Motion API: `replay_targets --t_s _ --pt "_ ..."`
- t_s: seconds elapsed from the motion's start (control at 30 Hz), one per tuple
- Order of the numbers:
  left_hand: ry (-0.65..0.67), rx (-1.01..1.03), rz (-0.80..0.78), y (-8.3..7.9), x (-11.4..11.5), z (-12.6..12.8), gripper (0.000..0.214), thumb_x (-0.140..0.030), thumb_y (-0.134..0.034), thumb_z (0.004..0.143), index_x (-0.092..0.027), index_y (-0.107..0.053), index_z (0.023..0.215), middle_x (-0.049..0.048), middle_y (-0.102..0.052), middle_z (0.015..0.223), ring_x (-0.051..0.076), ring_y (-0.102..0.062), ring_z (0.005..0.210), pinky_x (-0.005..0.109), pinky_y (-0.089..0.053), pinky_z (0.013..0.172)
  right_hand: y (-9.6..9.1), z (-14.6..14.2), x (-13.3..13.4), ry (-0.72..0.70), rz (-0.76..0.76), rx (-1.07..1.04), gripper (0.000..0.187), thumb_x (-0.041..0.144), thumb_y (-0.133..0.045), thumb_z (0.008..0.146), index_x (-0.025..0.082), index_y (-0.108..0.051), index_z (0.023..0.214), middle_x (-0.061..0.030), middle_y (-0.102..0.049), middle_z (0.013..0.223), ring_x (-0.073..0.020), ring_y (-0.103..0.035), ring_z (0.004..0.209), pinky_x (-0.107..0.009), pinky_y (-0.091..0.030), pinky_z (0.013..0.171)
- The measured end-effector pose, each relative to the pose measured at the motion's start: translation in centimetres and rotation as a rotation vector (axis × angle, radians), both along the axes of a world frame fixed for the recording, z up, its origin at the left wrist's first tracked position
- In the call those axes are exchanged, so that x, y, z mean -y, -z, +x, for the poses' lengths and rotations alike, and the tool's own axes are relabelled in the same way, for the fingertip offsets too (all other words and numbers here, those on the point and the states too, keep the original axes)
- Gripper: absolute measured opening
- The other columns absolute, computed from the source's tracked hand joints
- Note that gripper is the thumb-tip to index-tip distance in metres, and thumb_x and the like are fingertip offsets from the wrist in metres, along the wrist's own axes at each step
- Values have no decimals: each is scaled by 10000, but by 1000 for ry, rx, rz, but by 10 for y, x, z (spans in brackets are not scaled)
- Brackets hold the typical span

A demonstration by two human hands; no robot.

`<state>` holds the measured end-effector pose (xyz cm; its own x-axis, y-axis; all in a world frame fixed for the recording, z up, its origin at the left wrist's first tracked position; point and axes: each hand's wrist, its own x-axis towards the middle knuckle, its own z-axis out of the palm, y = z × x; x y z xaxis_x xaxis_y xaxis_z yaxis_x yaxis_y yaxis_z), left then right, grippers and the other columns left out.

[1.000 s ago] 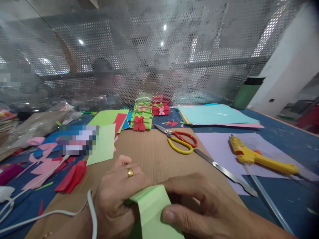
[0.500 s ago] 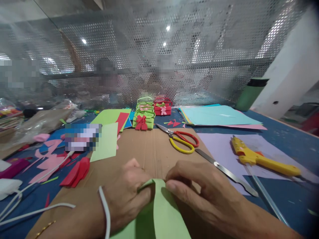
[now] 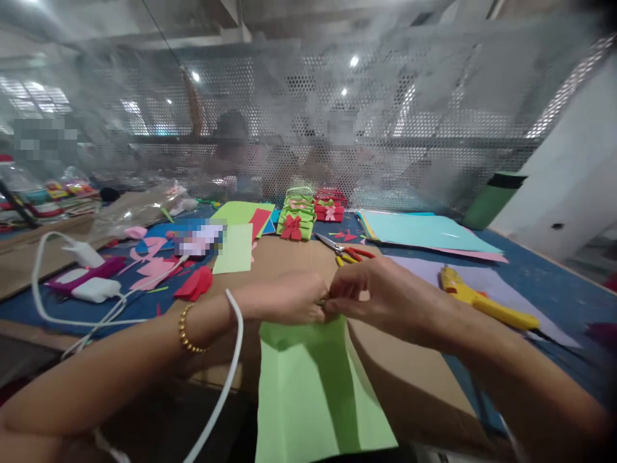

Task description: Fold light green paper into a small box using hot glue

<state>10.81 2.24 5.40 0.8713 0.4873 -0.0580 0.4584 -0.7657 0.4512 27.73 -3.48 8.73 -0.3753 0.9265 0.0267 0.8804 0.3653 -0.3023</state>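
Observation:
A light green paper sheet (image 3: 308, 386) hangs down toward me over the near edge of the cardboard, with a faint crease along its left side. My left hand (image 3: 301, 297) is closed on the sheet's top edge, knuckles up. Close beside it, my right hand (image 3: 366, 289) pinches the same edge near its right corner, thumb toward me. The paper between the fingertips is mostly hidden. A white cable (image 3: 235, 347) crosses my left wrist. Scissors (image 3: 351, 253) with red and yellow handles lie just beyond my right hand, partly covered by it.
Brown cardboard (image 3: 409, 366) lies under my hands. A yellow glue gun (image 3: 501, 308) rests on lilac paper (image 3: 419, 267) at right. Small green paper bags (image 3: 296, 222) and a red one (image 3: 330, 209) stand behind. Blue sheets (image 3: 434, 231), red pieces (image 3: 194, 284) and white chargers (image 3: 96, 289) lie around.
My hands have moved farther from me and closer together, lifting the green sheet's top edge so more of it shows. The view has tilted up and shifted left.

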Motion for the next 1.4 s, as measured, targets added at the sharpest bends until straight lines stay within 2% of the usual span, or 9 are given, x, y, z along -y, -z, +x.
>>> replay_targets --t_s 0.1,0.23,0.33,0.5,0.67,0.87,1.03,1.17,1.4 --pt "80 8 -42 -3 2 4 49 -153 -554 832 -162 -592 802 -41 -545 717 93 -452 633 207 -332 563 -10 -7 9 -22 61 162 127 175 -619 760 191 -703 666 30 -577 576 -88 -409 537 -261 -243 530" --pt "104 -11 -73 -4 11 3 73 -120 -579 777 -161 -589 837 -30 -557 792 106 -465 695 214 -366 609 -12 -16 21 -70 109 277 176 100 -573 733 169 -658 596 40 -490 519 -81 -287 518 -286 -216 549" --pt "54 -64 -104 -10 21 -8 54 -220 -594 792 -167 -585 792 -30 -535 714 109 -464 624 231 -348 558 -10 -18 32 -69 146 299 173 81 -566 728 173 -679 635 27 -537 552 -83 -330 535 -292 -222 579" --pt "-70 -186 -150 -28 41 -37 325 -406 -580 808 -184 -487 588 -42 -410 542 99 -380 467 256 -255 462 -8 -20 51 -41 167 300 140 143 -581 774 184 -690 697 9 -607 618 -91 -402 555 -288 -203 562" --pt "-124 -186 -141 -32 62 -50 284 -351 -578 773 -187 -478 564 -52 -363 526 95 -348 458 257 -224 449 -10 -25 68 -25 166 296 147 116 -564 771 170 -650 665 19 -576 594 -84 -380 544 -281 -196 551" --pt "-173 -185 -75 -25 76 -40 195 -264 -580 705 -191 -468 563 -61 -339 487 97 -322 433 267 -195 449 -11 -25 85 -31 144 289 146 97 -566 739 169 -644 639 24 -561 568 -73 -371 508 -263 -203 537" --pt "-89 -203 -74 -25 75 -33 201 -196 -564 689 -190 -432 537 -62 -321 501 89 -327 454 264 -215 470 -7 -16 79 -63 108 265 148 127 -579 733 195 -710 724 10 -669 667 -88 -501 559 -231 -273 539" --pt "-18 -191 -43 -20 70 -26 216 -179 -564 688 -188 -411 535 -64 -285 511 87 -293 476 273 -191 483 -2 -15 70 -104 57 265 128 265 -640 760 224 -751 807 5 -711 735 -108 -564 611 -221 -302 537" --pt "-13 -146 103 -7 59 -15 200 -149 -603 621 -192 -415 568 -59 -332 548 101 -312 535 290 -182 519 22 -22 55 -93 105 300 402 522 -637 790 147 -712 665 -37 -630 612 -97 -424 498 -265 -233 503"
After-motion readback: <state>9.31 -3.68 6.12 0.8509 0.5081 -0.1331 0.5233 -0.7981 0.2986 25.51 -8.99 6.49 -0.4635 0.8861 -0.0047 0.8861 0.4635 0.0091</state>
